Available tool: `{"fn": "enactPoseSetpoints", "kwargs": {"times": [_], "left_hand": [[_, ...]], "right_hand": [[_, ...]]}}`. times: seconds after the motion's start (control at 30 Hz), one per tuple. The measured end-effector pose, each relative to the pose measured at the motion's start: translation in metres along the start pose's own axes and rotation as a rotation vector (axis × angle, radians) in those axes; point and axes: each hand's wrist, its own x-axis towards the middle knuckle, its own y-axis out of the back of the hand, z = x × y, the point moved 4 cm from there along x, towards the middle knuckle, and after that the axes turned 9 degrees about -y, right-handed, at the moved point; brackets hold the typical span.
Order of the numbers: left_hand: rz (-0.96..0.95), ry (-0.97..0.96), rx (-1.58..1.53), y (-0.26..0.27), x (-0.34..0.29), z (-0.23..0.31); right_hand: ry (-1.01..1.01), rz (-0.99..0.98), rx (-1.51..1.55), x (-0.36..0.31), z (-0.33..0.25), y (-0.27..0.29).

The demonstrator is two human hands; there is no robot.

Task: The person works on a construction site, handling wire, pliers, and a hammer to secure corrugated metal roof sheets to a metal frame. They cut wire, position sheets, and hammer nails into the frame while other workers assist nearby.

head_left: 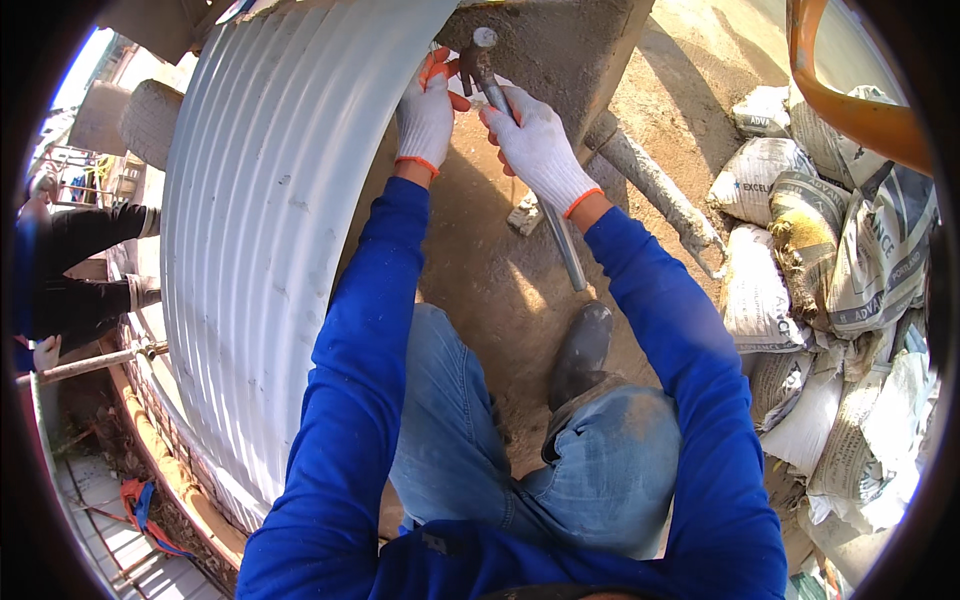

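My right hand [541, 152], in a white glove with orange fingers, is closed around the metal shaft of a claw hammer [562, 243]. The hammer's head points up and away, close to my left fingers, and its handle end hangs down toward my boot. My left hand [426, 118], gloved the same way, is at the far right edge of a corrugated metal sheet [265, 215]. Its fingers are bent together near some thin wire-like bits; what they pinch is too small to make out. A grey, cement-crusted panel [545, 50] stands just beyond the hammer head.
Stacked cement bags [762, 180] fill the right side, below an orange curved bar [850, 110]. A crusted pole [660, 195] lies on the ground near a small rubble block [524, 213]. At far left another person's dark-trousered legs [95, 240] show beyond the sheet, near a metal pipe [95, 364].
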Motion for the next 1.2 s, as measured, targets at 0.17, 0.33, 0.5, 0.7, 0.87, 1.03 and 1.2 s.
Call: {"fn": "enactPoseSetpoints", "kwargs": {"times": [0.17,0.33,0.5,0.7,0.87,1.03,1.2], "left_hand": [[0.007,0.001,0.076,0.002,-0.001,0.001],[0.066,-0.075,0.217,0.002,-0.006,0.012],[0.074,-0.028,0.419,0.006,-0.013,0.023],[0.037,-0.144,0.665,0.014,-0.023,0.025],[0.077,-0.033,0.443,0.017,-0.032,0.001],[0.138,-0.083,0.188,0.015,-0.03,-0.014],[0.186,0.276,-0.634,0.014,-0.023,-0.032]], "right_hand": [[-0.202,-0.249,0.352,-0.013,0.007,0.007],[-0.411,-0.416,0.83,-0.016,0.003,0.007],[-0.367,-0.292,0.609,-0.016,0.013,-0.001],[-0.337,-0.333,0.752,-0.015,0.018,-0.008],[-0.412,-0.423,1.156,-0.015,0.004,-0.02],[-0.379,-0.549,1.552,-0.008,-0.024,-0.053],[-0.269,-0.419,1.312,-0.009,-0.037,-0.06]]}}
